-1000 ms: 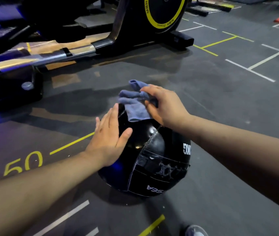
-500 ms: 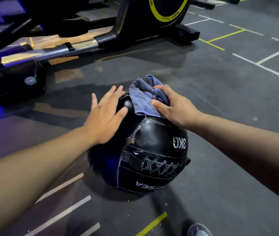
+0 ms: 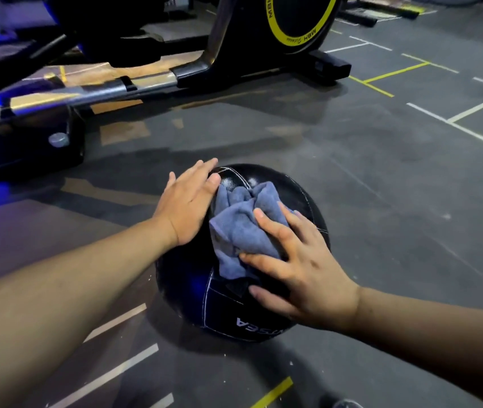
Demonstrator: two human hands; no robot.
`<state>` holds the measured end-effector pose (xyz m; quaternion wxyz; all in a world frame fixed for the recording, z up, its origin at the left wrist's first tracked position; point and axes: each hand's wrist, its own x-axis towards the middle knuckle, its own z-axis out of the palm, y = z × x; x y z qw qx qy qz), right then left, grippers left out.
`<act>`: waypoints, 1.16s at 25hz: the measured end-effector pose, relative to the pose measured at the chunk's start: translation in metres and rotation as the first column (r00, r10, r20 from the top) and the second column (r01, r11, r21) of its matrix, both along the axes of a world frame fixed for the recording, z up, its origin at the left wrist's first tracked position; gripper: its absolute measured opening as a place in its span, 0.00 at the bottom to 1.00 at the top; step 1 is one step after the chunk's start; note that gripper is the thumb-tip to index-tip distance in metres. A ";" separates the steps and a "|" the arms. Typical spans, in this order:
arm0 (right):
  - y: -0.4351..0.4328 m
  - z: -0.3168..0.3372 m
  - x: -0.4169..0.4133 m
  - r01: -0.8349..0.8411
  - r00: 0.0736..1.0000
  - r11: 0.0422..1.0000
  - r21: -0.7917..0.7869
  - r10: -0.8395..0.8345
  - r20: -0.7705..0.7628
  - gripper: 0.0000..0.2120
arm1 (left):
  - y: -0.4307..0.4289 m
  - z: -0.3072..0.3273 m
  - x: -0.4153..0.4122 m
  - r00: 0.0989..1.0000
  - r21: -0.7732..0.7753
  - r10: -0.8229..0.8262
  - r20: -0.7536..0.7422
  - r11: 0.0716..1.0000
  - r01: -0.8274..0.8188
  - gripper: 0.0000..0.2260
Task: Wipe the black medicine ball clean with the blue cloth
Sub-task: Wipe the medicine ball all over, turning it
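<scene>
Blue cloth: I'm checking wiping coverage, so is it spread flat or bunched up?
Bunched up. The blue cloth lies in crumpled folds on the medicine ball, pressed there by the right hand.

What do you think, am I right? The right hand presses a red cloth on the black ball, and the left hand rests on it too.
Not quite. The head view shows the cloth is blue, not red. The right hand does press it on the black ball, and the left hand rests on the ball too.
</scene>
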<state>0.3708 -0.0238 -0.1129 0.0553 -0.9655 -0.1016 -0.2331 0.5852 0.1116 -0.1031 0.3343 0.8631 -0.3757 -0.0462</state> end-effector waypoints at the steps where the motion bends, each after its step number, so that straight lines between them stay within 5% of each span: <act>1: -0.001 0.004 0.001 0.029 0.999 1.000 -0.004 -0.029 0.013 0.19 | -0.002 0.001 -0.002 1.000 0.002 -0.001 0.002 1.000 0.001 0.37; 4: 0.003 0.021 0.012 0.065 0.996 0.988 0.141 -0.073 0.052 0.21 | -0.005 0.004 -0.003 0.999 0.038 -0.021 0.029 0.999 0.020 0.30; 7: 0.006 0.027 0.032 0.174 0.985 0.954 0.246 -0.166 -0.053 0.33 | 0.000 0.001 -0.002 0.996 0.095 -0.061 0.065 0.994 0.055 0.28; 10: -0.004 0.024 0.049 0.137 0.984 0.983 0.119 -0.121 -0.132 0.30 | 0.005 -0.006 0.004 0.995 0.112 -0.076 0.059 0.991 0.069 0.30; 15: 0.002 0.007 0.025 -0.149 0.989 0.965 -0.217 0.147 -0.024 0.16 | 0.003 -0.004 0.002 0.998 0.036 -0.065 0.013 0.997 0.065 0.26; 22: -0.006 0.017 0.027 -0.284 0.958 0.908 -0.308 0.280 -0.056 0.16 | 0.011 -0.006 0.000 0.995 0.050 -0.078 0.067 0.996 0.075 0.27; 25: -0.043 0.023 0.048 -0.031 0.999 0.997 0.072 0.029 0.036 0.18 | 0.012 -0.006 0.000 0.995 0.056 -0.077 0.059 0.996 0.074 0.26; 27: -0.064 0.025 0.057 0.153 0.987 0.938 0.312 -0.158 -0.010 0.18 | 0.012 -0.006 -0.002 0.995 0.046 -0.079 0.061 0.996 0.076 0.25; 29: -0.061 0.021 0.054 0.162 0.985 0.940 0.300 -0.170 0.000 0.19 | 0.010 -0.005 0.001 0.997 0.039 -0.070 0.046 0.997 0.068 0.24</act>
